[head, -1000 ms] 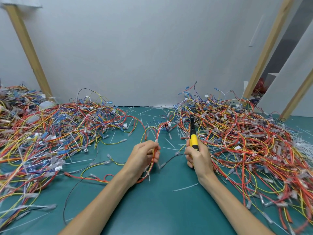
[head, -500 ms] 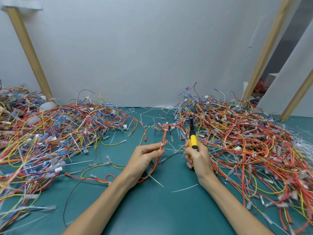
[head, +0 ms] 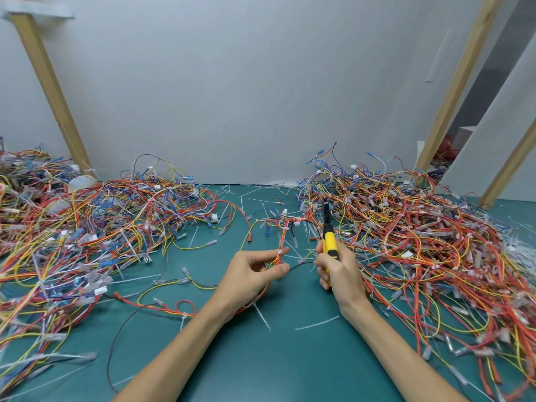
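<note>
At the centre of the frame, the wire bundle [head: 282,237] is pinched at its white cable tie [head: 279,252] between thumb and forefinger of the left hand [head: 249,275]. The right hand [head: 339,271] is wrapped round yellow-handled cutters [head: 330,242] (tip up, clear of the bundle). The likely next move is to bring the blades to the tie and snip it, sparing the wires.

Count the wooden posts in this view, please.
3. One wooden post stands at the left, behind the left wire heap. A second rises at the right, behind the right wire heap. A third slants at the far right edge. More may be out of view.
</note>
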Action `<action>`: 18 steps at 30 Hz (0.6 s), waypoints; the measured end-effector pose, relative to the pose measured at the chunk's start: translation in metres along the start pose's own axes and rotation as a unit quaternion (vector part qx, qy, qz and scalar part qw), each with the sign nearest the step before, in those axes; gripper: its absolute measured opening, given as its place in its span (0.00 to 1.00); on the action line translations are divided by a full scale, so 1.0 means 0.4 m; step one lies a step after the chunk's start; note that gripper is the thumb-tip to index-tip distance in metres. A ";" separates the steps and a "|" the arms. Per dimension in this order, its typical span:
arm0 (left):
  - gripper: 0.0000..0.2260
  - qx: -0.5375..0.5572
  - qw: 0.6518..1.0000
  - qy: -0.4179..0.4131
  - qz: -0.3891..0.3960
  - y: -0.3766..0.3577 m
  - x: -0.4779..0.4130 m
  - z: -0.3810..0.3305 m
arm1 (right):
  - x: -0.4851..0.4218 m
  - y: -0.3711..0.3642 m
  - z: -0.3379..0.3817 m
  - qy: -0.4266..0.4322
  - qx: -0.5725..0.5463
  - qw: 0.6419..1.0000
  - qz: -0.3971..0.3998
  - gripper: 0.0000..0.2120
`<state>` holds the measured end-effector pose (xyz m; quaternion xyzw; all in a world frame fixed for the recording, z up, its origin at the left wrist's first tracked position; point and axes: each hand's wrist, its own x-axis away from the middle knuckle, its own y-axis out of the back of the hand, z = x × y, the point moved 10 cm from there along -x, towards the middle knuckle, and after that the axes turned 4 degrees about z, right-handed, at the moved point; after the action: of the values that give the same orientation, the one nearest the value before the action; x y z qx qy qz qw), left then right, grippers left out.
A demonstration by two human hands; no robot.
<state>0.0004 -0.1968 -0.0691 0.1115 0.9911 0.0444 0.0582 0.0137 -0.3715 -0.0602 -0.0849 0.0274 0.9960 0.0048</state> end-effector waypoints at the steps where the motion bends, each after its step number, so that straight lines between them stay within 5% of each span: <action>1: 0.08 -0.006 1.000 -0.001 0.002 0.002 0.000 -0.004 | 0.000 0.000 0.000 0.002 0.002 1.000 0.001 0.06; 6: 0.13 0.093 0.994 0.054 0.019 -0.006 -0.007 0.006 | 0.000 -0.001 0.001 0.006 0.008 1.000 0.005 0.05; 18: 0.13 0.078 0.997 -0.015 0.005 0.020 -0.003 -0.023 | 0.004 -0.001 0.002 0.001 0.009 1.000 -0.001 0.06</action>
<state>0.0020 -0.1899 -0.0590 0.1217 0.9899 -0.0349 0.0642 0.0122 -0.3712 -0.0597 -0.0858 0.0367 0.9956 0.0066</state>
